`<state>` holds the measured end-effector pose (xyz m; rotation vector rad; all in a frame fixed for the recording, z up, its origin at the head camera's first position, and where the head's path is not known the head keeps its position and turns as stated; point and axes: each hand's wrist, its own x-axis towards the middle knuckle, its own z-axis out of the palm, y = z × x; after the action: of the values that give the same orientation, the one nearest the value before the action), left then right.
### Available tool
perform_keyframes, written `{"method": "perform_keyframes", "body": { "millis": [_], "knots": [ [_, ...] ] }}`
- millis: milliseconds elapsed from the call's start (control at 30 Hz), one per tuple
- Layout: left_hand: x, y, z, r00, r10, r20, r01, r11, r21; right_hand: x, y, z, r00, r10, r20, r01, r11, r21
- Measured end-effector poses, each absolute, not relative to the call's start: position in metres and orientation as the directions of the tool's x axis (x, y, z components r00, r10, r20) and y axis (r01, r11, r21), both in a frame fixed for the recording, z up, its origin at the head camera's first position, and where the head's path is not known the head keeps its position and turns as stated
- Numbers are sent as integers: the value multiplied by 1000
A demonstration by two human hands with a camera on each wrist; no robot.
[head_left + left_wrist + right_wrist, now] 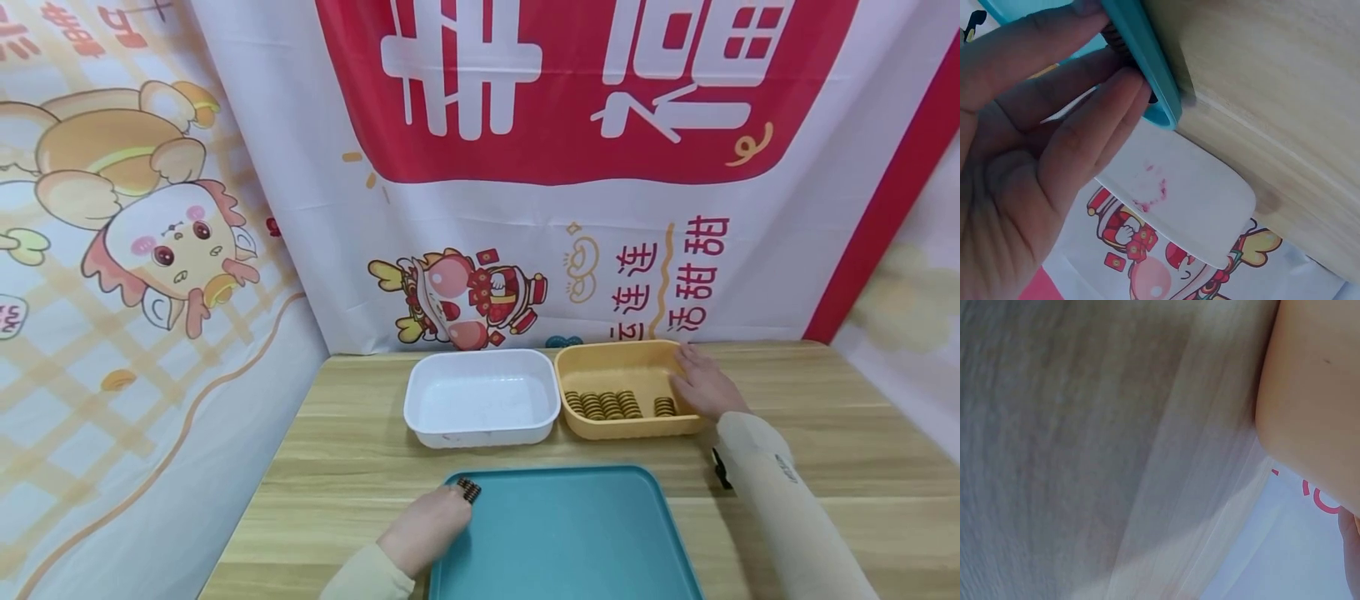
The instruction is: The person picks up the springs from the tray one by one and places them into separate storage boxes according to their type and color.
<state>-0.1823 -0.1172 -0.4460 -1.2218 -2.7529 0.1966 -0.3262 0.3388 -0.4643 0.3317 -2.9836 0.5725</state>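
Note:
At the far left corner of the teal tray (562, 533), my left hand (429, 527) pinches a short stack of dark round discs (468, 490). The left wrist view shows my fingers bent close to the tray's raised rim (1154, 69), hiding most of the discs (1116, 40). My right hand (708, 385) holds the right end of the yellow bin (615, 429), with the thumb over the inner side of its wall. Rows of brown-gold discs (603, 406) lie in this bin, and a shorter row (664, 407) is close to the hand. The right wrist view shows the bin's outer wall (1310, 394).
A white bin (483, 437) stands directly left of the yellow one, behind the tray. All of them are on a wood-grain table (337, 467). A printed cloth (345, 250) hangs along the table's back edge, and another (247, 400) hangs on the left.

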Motion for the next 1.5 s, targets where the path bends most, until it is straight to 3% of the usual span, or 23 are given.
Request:
{"method": "perform_keyframes", "body": {
  "millis": [267,467,733,933,1133,1300,1500],
  "knots": [
    [-183,-113,-447,-690,720,76,705,692,-153,-324,339,-464,-972,-207,115,-234,905,-355],
    [-184,-108,-437,-667,744,37,737,666,-119,-324,340,-464,-968,-218,127,-248,909,-335],
    [-201,-104,-401,-630,760,157,765,575,290,-325,341,-463,-968,-217,123,-246,913,-325],
    [-213,-108,-396,-737,636,228,619,501,605,-325,340,-464,-973,-203,113,-230,916,-329],
    [-221,-109,-403,-861,437,260,409,291,865,-324,338,-464,-974,-192,117,-221,915,-339],
    [-230,-112,-408,-915,337,221,285,156,946,-324,338,-463,-977,-184,109,-211,912,-351],
    [-247,-118,-414,-955,245,167,195,96,976,-323,339,-463,-978,-180,105,-206,912,-355]
  ]
}}
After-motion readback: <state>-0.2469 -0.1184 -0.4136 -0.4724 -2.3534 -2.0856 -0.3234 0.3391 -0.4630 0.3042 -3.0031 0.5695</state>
